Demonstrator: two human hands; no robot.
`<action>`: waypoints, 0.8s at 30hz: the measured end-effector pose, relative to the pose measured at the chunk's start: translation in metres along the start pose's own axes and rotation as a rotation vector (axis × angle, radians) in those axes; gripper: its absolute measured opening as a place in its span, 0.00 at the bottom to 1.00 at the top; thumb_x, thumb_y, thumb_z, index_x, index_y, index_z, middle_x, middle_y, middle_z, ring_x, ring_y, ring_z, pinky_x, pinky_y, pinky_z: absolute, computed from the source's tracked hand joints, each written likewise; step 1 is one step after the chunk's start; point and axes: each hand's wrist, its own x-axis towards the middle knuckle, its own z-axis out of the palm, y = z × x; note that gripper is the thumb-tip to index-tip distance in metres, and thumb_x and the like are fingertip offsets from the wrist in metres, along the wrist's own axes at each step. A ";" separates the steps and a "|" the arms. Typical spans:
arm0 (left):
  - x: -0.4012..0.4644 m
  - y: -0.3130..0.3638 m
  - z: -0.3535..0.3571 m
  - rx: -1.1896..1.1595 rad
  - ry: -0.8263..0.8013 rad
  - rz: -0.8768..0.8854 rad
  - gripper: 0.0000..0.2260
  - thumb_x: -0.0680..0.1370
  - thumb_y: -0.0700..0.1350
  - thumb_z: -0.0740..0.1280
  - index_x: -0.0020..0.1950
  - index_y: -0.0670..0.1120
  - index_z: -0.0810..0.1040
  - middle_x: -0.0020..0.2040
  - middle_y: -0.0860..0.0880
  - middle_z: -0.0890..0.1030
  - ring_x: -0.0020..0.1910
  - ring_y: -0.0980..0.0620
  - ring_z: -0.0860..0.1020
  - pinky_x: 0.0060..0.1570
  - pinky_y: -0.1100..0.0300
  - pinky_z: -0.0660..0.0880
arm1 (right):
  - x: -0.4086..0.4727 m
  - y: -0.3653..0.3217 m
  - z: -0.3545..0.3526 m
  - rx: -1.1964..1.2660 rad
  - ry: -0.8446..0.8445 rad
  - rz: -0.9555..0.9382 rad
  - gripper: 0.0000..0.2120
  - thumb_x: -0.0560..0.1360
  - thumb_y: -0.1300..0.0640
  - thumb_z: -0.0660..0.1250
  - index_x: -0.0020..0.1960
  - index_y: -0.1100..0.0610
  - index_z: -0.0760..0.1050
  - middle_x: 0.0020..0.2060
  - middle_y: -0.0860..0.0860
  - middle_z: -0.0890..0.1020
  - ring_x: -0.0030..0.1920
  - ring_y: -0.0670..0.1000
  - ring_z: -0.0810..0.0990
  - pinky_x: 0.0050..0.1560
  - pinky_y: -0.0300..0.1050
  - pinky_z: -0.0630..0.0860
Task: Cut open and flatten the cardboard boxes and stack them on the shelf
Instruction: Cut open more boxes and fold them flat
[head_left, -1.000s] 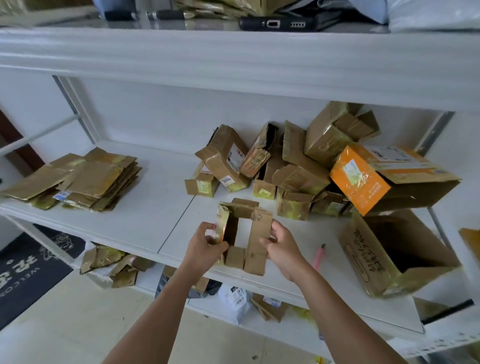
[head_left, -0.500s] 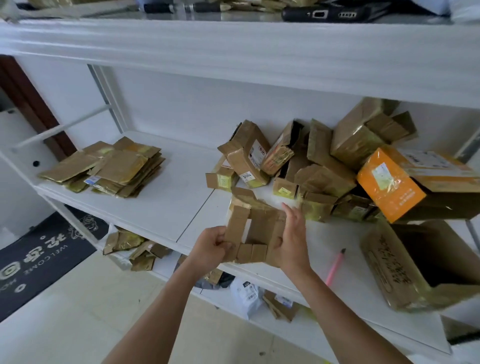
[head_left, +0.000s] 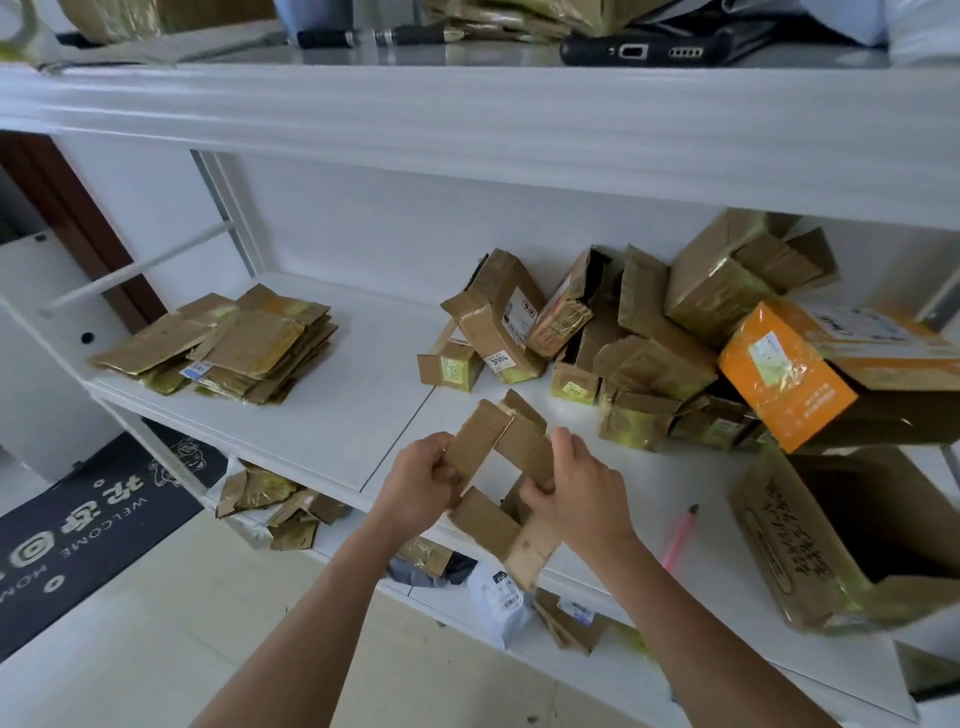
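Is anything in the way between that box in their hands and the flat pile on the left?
Nothing visible. Bare white shelf lies between the held box and the flattened stack; the unopened boxes sit to the right.

Matt brown cardboard box (head_left: 506, 475); stack (head_left: 244, 345) tape-glossy (yellowish); shelf (head_left: 322, 431) smooth white.

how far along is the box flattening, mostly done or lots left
Partly done. A stack of flattened boxes already lies at the left of the shelf. In hand: the left hand and right hand both grip one opened small box, not yet flat. Left: a pile of unflattened boxes, the orange box and a large open box on the right.
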 end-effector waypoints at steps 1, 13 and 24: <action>0.001 0.002 0.000 -0.004 0.075 -0.019 0.15 0.73 0.28 0.56 0.48 0.42 0.78 0.37 0.48 0.75 0.37 0.49 0.72 0.36 0.58 0.69 | -0.001 0.002 -0.001 0.063 -0.014 0.001 0.13 0.75 0.53 0.70 0.52 0.61 0.73 0.32 0.51 0.75 0.27 0.50 0.75 0.26 0.38 0.64; 0.010 0.000 0.037 0.041 0.227 -0.359 0.38 0.70 0.54 0.76 0.69 0.47 0.55 0.62 0.43 0.70 0.55 0.42 0.75 0.47 0.52 0.73 | -0.003 -0.002 -0.011 0.490 -0.040 0.236 0.08 0.83 0.60 0.57 0.49 0.62 0.70 0.27 0.48 0.69 0.25 0.43 0.70 0.24 0.35 0.65; -0.003 -0.063 0.030 -0.949 -0.133 -0.580 0.19 0.80 0.26 0.53 0.64 0.41 0.73 0.57 0.36 0.82 0.53 0.39 0.83 0.45 0.53 0.83 | -0.043 0.069 0.000 0.555 -0.131 0.061 0.32 0.76 0.77 0.58 0.68 0.45 0.71 0.65 0.45 0.75 0.67 0.43 0.74 0.68 0.29 0.65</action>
